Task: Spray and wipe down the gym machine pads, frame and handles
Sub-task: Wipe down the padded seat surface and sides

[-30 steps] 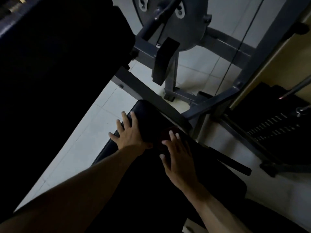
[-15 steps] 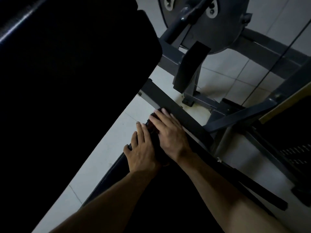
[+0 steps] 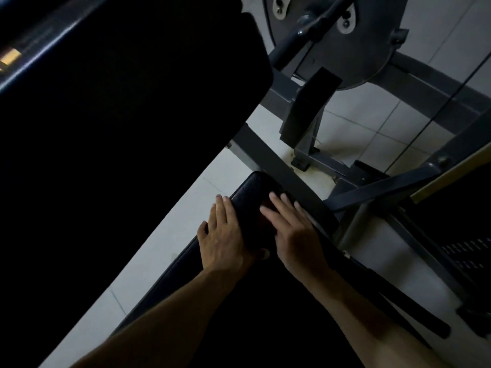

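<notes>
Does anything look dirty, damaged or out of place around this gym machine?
Yellowish staining marks the floor around the frame foot behind the seat pad. The pad itself looks intact, though the dim light hides fine detail.

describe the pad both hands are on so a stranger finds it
Below the grey round plate, a slanted grey frame bar crosses the tiled floor. The small black pad lies beside it, under the left hand and right hand; unlike the huge black pad at left, it is narrow and round-ended.
</notes>
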A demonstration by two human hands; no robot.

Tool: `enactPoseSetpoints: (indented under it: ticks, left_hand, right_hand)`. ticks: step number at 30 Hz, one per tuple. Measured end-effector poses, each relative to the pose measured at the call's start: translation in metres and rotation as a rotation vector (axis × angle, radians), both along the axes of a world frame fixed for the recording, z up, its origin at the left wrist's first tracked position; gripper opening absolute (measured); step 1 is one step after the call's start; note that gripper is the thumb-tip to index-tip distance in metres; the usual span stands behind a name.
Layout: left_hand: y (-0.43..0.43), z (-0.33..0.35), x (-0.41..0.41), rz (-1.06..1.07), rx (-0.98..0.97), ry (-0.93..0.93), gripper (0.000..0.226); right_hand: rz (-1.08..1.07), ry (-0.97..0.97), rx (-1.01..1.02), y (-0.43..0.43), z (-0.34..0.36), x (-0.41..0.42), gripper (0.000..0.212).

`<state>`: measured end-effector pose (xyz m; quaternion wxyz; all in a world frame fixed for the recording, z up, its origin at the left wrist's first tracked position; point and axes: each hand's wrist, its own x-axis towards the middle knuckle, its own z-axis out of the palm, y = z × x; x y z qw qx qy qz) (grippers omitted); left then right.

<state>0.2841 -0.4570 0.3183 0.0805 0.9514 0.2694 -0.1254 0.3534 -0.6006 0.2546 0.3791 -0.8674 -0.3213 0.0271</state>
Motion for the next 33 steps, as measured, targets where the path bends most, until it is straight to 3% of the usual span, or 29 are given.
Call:
enactPoseSetpoints:
  ticks: [2,4,8,11,13,15,18,20,26,28,31,33]
  left_hand:
    - [0.004,0.003,-0.003,-0.025,-0.016,0.021,0.152]
    - [0.007,0.008,-0.018,-0.015,-0.031,0.068,0.152]
    - [0.012,0.014,-0.065,0.141,-0.041,0.131,0.156]
    - [0.010,0.010,-0.066,0.142,-0.051,0.125,0.153]
    - [0.010,0.010,-0.062,0.159,-0.048,0.124,0.153]
    - [0.008,0.011,-0.062,0.165,-0.050,0.146,0.157]
    - [0.010,0.011,-0.063,0.170,-0.057,0.170,0.157]
    - [0.010,0.010,-0.062,0.171,-0.063,0.185,0.158]
    - [0.008,0.007,-0.060,0.184,-0.084,0.186,0.146]
    - [0.008,0.008,-0.060,0.177,-0.073,0.211,0.157]
    - [0.009,0.006,-0.061,0.174,-0.084,0.211,0.160]
    - [0.008,0.007,-0.059,0.171,-0.092,0.212,0.159]
  right_hand:
    - [0.012,-0.034,0.022,0.028,0.010,0.020,0.049]
    - [0.035,-0.015,-0.033,0.045,0.021,0.037,0.059]
    - [-0.057,0.042,-0.039,0.067,0.033,0.013,0.065]
    - [0.214,-0.143,-0.042,0.073,0.023,-0.041,0.058]
    - [0.299,-0.202,-0.011,0.066,0.016,-0.034,0.053]
    - [0.190,-0.221,-0.039,0.060,0.015,-0.001,0.061]
    - [-0.113,-0.028,-0.057,0.067,0.024,0.031,0.063]
    - [-0.180,0.057,-0.029,0.079,0.031,0.016,0.063]
    - [0.283,-0.157,-0.001,0.048,0.011,-0.049,0.049]
    - [0.194,-0.210,-0.020,0.037,0.007,-0.012,0.062]
    - [-0.119,0.052,-0.020,0.031,0.015,0.033,0.071]
    - [-0.202,0.126,0.013,0.041,0.020,0.023,0.068]
